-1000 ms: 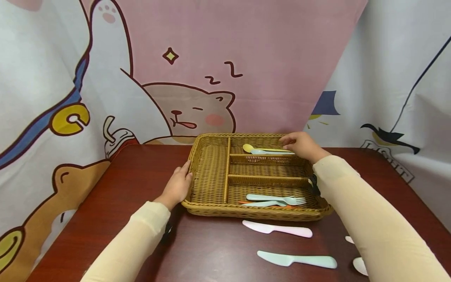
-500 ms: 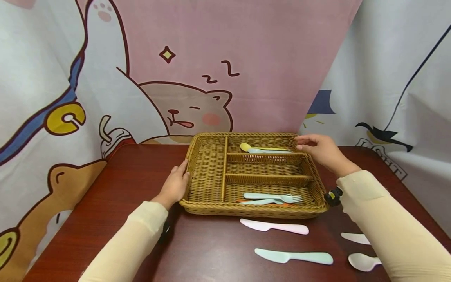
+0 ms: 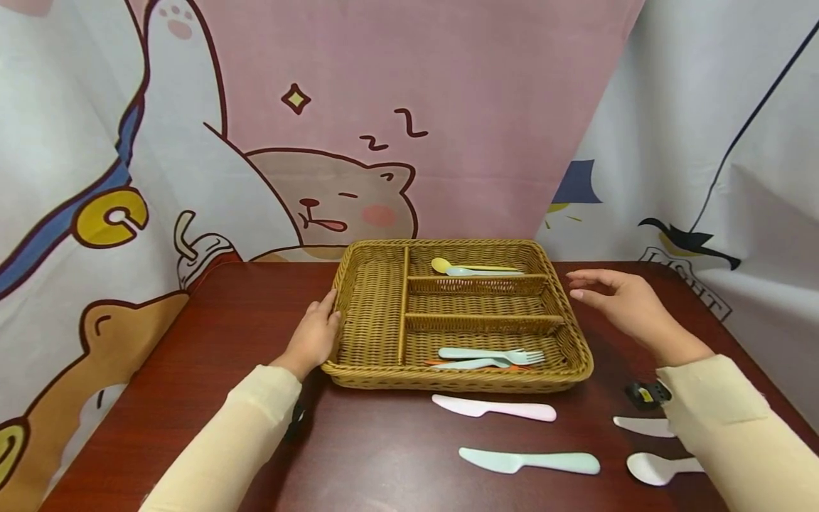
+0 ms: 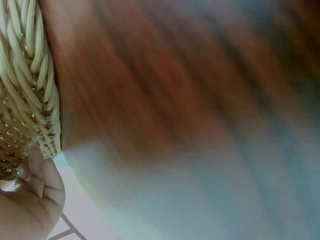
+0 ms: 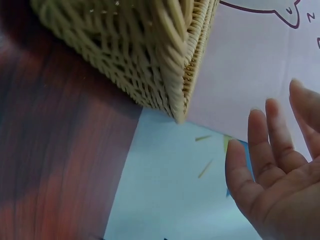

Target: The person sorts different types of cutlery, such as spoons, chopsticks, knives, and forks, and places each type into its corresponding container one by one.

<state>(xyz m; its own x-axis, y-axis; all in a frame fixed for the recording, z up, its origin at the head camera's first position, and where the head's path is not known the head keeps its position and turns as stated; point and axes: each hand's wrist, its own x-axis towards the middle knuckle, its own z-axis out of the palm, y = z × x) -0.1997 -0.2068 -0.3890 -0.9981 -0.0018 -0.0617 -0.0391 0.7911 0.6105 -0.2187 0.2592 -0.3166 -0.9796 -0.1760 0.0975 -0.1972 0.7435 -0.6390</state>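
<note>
In the head view a wicker cutlery tray [image 3: 374, 313] with dividers stands on the table. My left hand [image 3: 311, 338] rests against its left side; the left wrist view shows that hand [image 4: 37, 195] touching the wicker. Off the tray's right side, my right hand [image 3: 630, 309] hovers with loosely extended fingers and nothing in them; in the right wrist view this hand [image 5: 280, 175] is apart from the wicker. A yellow spoon [image 3: 440, 265] and a pale blue spoon [image 3: 463, 272] lie in the back compartment. In the front one, a pale blue fork [image 3: 512, 355] overlaps another pale blue utensil and something orange.
On the dark red table [image 3: 243, 313], a pink knife [image 3: 493, 408] and a mint green knife [image 3: 531, 461] lie before the tray. A white knife [image 3: 643, 426] and a white spoon [image 3: 649, 469] lie at right, partly behind the right sleeve. A printed cloth [image 3: 486, 128] hangs behind.
My right hand has left the back compartment, where the spoons lie, and moved right and toward me, outside the tray. The left hand stays at the tray's left side. The view shifts slightly.
</note>
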